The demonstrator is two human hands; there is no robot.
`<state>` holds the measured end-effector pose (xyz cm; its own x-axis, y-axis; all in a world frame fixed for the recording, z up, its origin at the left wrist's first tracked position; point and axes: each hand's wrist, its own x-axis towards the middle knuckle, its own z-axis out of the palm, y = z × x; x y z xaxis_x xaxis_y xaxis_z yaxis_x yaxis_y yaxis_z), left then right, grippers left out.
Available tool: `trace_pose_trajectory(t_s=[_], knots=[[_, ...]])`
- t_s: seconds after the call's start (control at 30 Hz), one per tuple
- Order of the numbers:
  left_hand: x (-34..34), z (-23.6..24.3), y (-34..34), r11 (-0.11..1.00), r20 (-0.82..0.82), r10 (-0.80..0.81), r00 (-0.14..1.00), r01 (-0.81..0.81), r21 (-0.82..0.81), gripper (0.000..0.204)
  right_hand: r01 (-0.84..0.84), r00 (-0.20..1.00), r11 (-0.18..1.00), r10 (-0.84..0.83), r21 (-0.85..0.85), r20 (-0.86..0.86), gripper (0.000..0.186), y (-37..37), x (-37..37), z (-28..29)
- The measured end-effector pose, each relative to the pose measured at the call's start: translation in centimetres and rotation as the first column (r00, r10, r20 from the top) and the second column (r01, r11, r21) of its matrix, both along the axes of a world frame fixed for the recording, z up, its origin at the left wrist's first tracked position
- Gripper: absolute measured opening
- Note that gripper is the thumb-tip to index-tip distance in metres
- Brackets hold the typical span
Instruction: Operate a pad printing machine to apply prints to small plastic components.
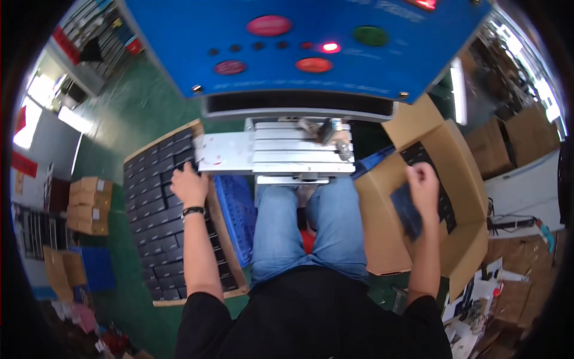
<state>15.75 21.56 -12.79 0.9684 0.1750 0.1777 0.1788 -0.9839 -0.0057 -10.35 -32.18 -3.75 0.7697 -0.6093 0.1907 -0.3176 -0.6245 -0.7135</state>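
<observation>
My left hand [187,184] has its fingers curled onto a small black box [186,157] at the right side of a cardboard tray [197,124] packed with several rows of such boxes. My right hand [422,182] hangs with curled fingers over an open carton [382,233], which has black boxes [412,153] and a dark blue piece [405,210] inside; I see nothing in those fingers. Between my hands, a slotted metal bed [287,155] carries a small metal fixture [327,134] and a white plate [224,152] at its left, beneath a blue control panel [287,27] with a lit red light.
My legs are under the metal bed. A blue plastic crate [233,218] stands by my left leg. Stacked cartons [89,203] sit on the green floor at left, more cardboard [526,137] at right, and a cluttered pile [478,311] of paper and board lies at lower right.
</observation>
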Motion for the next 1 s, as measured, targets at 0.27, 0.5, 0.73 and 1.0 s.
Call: trace_pose_trajectory(t_s=[0.27,0.5,0.73,1.0], knots=[[-2.2,2.2,1.5,0.962,0.182,-0.036,0.983,0.083,-0.259,0.054,-0.520,0.811,0.842,0.436,0.140,0.390,0.032,8.6,12.2,4.0],[-4.8,8.7,-2.4,0.550,0.482,-0.093,0.871,0.449,-0.704,0.039,-0.592,0.791,0.613,0.567,0.524,0.229,0.048,10.3,16.4,5.7],[-5.8,11.9,-17.9,0.096,0.368,-0.483,0.794,0.466,-0.879,0.020,-0.368,0.596,0.885,0.460,-0.286,0.658,0.051,12.2,12.4,5.0],[-4.1,13.1,-26.5,0.253,0.195,-0.727,0.659,0.521,-0.815,0.018,0.068,0.682,0.996,-0.002,-0.061,0.732,0.053,10.0,5.7,4.8]])
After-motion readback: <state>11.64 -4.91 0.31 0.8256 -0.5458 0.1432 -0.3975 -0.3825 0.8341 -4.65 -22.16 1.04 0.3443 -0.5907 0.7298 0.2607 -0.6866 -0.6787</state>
